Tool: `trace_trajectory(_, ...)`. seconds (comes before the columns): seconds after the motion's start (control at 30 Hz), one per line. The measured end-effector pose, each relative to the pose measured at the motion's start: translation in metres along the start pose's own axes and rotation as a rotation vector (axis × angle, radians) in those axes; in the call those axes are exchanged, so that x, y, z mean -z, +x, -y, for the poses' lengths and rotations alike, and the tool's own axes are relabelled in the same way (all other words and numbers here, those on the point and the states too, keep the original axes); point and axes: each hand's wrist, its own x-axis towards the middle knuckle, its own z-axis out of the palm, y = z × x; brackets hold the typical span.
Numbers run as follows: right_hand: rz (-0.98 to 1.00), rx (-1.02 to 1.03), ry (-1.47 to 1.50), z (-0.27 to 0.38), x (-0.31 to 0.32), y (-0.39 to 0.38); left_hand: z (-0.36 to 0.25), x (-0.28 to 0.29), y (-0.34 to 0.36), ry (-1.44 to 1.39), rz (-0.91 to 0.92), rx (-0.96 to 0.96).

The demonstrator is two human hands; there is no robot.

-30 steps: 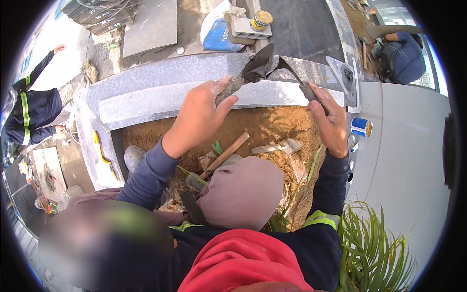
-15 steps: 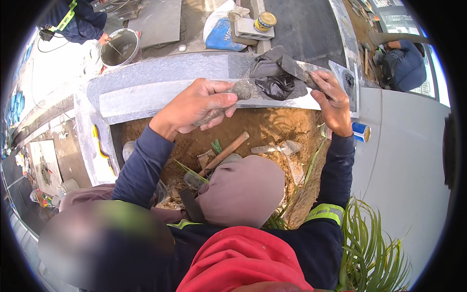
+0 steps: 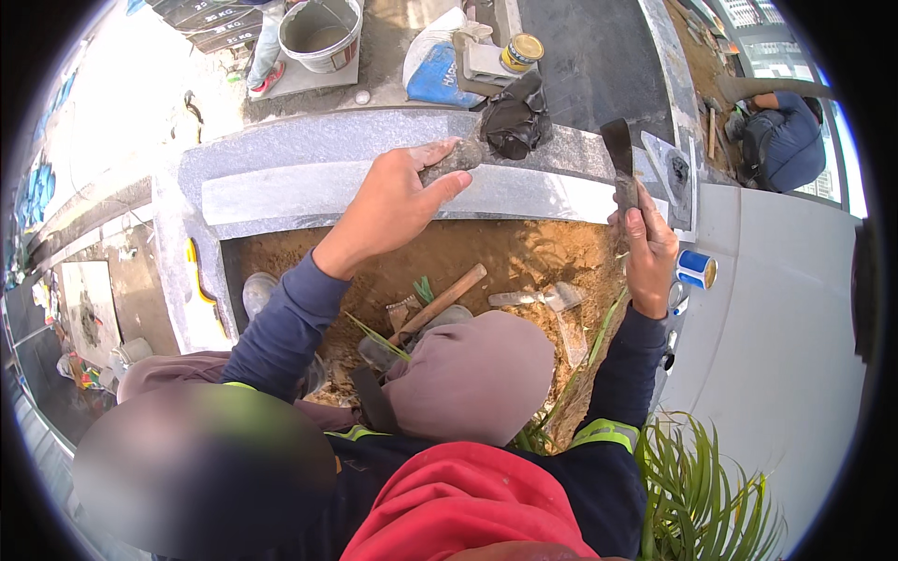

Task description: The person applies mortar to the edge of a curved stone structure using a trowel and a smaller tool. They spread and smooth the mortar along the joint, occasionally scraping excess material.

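Board with a grey smear lies at the left side. To the right of it, a tool with a yellow handle rests on the pale stone ledge, and farther away stands a grey bucket. The left hand has its grip closed around the dirty handle of a trowel; dark, shiny material is at the blade, which is above the far part of the ledge. I cannot tell if it touches the stone. Nearer, a wooden handle lies over the brown soil. Beyond the trowel are a blue and white bag and a yellow can upon a block. The right hand has its grip wrapped around a narrow dark tool, with the blade pointing to the far side, well apart from the trowel. Just beside this hand is a blue can. At the far right, another person bends down.
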Motion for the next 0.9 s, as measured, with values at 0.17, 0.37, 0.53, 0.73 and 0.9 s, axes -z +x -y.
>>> trace_trajectory(0.17,-0.01,0.57,-0.626,0.086,-0.015,0.013,0.011,-0.02,-0.011,0.031,-0.051,0.038)
trace_trajectory(0.37,0.06,0.86,-1.196,0.149,-0.022,0.051,0.005,-0.029,-0.017,0.184,-0.025,0.04)
trace_trajectory(0.53,0.301,1.079,-1.52,0.193,-0.063,0.083,0.014,-0.039,-0.022,0.242,-0.042,-0.014)
trace_trajectory(0.73,0.517,1.243,-1.13,0.178,-0.068,0.117,0.018,-0.045,-0.022,0.222,-0.025,-0.012)
trace_trajectory(0.9,0.612,0.971,-1.336,0.202,-0.055,0.094,0.033,-0.045,-0.024,0.131,0.008,0.036)
